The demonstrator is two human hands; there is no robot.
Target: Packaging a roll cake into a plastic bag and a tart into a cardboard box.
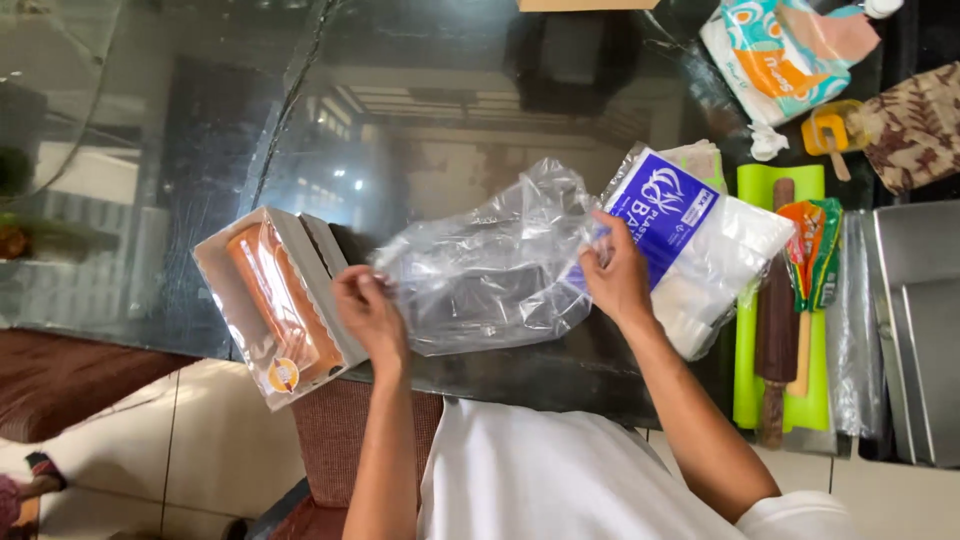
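Clear bag: a crinkled clear plastic bag (485,265) is being held just above the dark glass table (200,120), between both hands.
Left hand: the left hand (368,312) is pinching the bag's left edge, its grip pressed together on the film.
Right hand: the right hand (615,272) is pinching the bag's right edge, over the pack of plastic bags (700,250).
Left side: a boxed cake roll (275,300) is lying near the left hand.
Right side: a wooden rolling pin (777,310) is resting on a green mat (750,350), beside metal trays (915,330).
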